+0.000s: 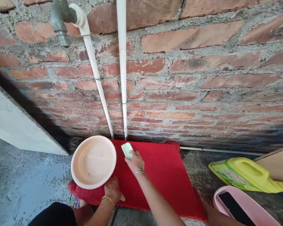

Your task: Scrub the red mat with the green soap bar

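My right hand (135, 161) is closed around a pale green scrubbing brush (126, 150), its smooth back up and any bristles hidden. It is held over the far part of a red mat (158, 175) at the foot of the wall. Resting on the near left part of the mat, my left hand (113, 190) has its thumb spread and its other fingers partly hidden beside the basin's rim. A pale pink basin (94, 161) stands on the left end of the mat, with a few dark specks inside.
A brick wall (169, 94) rises behind the mat, with two white pipes (123, 78) and a grey tap (61, 22). At right are a yellow detergent bottle (247, 174) and a pink tub (254, 204) holding a dark flat object (234, 208). A pale slab (21, 119) leans left over wet floor (37, 182).
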A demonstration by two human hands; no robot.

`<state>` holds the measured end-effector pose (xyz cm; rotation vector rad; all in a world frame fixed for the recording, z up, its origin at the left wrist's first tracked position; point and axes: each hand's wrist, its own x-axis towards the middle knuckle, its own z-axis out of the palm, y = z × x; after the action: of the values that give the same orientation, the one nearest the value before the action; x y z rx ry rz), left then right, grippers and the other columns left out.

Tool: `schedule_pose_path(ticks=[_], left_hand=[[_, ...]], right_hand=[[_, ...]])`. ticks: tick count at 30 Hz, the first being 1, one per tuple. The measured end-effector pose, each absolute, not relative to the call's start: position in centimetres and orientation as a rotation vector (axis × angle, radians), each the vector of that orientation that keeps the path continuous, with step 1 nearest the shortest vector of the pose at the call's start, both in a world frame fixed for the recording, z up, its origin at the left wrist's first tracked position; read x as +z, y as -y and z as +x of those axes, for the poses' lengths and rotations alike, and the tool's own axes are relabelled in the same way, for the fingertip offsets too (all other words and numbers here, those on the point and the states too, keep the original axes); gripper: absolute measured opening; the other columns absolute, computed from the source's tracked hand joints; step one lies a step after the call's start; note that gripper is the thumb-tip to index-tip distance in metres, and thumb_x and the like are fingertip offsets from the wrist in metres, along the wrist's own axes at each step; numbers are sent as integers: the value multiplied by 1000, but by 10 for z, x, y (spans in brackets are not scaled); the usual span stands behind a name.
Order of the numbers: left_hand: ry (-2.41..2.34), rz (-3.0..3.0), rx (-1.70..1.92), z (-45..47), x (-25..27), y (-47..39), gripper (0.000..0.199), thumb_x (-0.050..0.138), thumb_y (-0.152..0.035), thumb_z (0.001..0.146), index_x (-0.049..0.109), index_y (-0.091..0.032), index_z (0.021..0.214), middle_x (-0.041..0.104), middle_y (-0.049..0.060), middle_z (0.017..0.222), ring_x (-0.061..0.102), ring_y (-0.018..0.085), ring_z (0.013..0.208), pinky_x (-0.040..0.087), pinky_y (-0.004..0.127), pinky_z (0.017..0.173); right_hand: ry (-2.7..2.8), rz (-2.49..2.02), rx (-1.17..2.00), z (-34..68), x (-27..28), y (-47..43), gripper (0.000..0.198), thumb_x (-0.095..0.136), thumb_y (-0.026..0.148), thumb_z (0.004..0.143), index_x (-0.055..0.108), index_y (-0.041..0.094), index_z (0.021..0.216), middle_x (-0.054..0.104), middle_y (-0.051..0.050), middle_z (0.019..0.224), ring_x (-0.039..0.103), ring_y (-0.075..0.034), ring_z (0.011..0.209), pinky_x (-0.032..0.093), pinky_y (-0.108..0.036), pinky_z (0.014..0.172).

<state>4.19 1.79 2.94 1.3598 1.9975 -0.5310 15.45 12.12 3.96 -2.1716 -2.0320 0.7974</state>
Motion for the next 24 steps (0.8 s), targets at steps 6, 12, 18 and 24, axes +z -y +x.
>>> schedule_pose_path(ticks=[6,12,18,24], left_hand=[[-2008,1360,-543,45,33,-20,78,88,-27,42,58,-15,114,65,15,119,60,29,115,48,34,94],[-2012,1366,-535,44,28,-18,79,88,-26,43,58,-15,115,65,15,119,60,28,114,48,33,96],[-2009,1342,-505,44,30,-17,75,86,-24,44,58,-16,113,65,14,118,60,29,114,49,33,92],[-2006,1340,-539,47,34,-21,74,86,-23,43,59,-18,111,66,13,116,61,30,112,50,34,91]], right_hand=[[2264,-2027,764,143,34,-138,38,64,32,75,61,27,112,56,-7,115,59,-21,100,40,-30,85],[1723,-2459,662,285,23,-138,40,55,47,84,57,28,119,59,-7,108,62,-19,87,45,-29,76],[1648,-2444,636,277,43,-148,43,54,48,83,58,25,120,59,-9,108,62,-20,89,47,-30,79],[2180,-2113,747,161,68,-187,42,58,42,79,62,25,118,56,-10,113,60,-23,100,42,-31,86]])
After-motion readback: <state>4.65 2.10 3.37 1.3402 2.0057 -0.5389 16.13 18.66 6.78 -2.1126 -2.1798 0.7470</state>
